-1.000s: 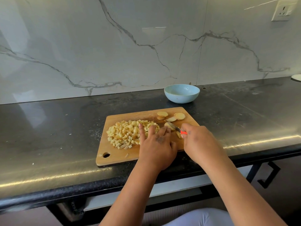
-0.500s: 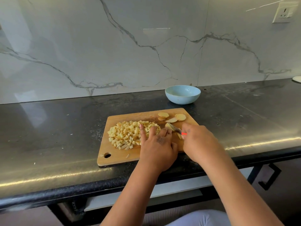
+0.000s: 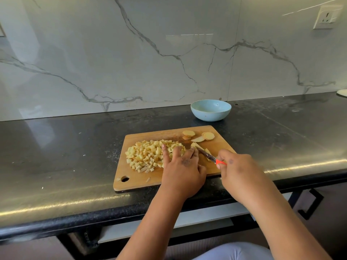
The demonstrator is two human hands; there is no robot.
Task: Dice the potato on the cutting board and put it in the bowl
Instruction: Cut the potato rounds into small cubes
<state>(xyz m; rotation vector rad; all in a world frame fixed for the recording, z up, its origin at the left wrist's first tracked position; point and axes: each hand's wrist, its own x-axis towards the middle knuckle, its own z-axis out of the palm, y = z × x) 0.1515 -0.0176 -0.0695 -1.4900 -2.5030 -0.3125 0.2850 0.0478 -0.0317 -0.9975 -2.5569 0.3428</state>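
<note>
Two hands over cutting board (image 3: 169, 180): left hand (image 3: 183, 170) flat, fingers pressing potato piece (image 3: 196, 146); right hand (image 3: 237, 170) gripping knife (image 3: 209, 156).

The board (image 3: 169, 177) is crowded: a dice pile (image 3: 150, 154) fills its left half, slices (image 3: 199, 136) line the far right edge, and the left hand (image 3: 183, 169) and the right hand (image 3: 238, 171) with its knife (image 3: 208, 156) cover the near right. Between the slices and the bowl (image 3: 210, 110) runs a bare strip of counter (image 3: 56, 147). Counter lies open left and right of the board; the wall (image 3: 131, 53) closes the back.
</note>
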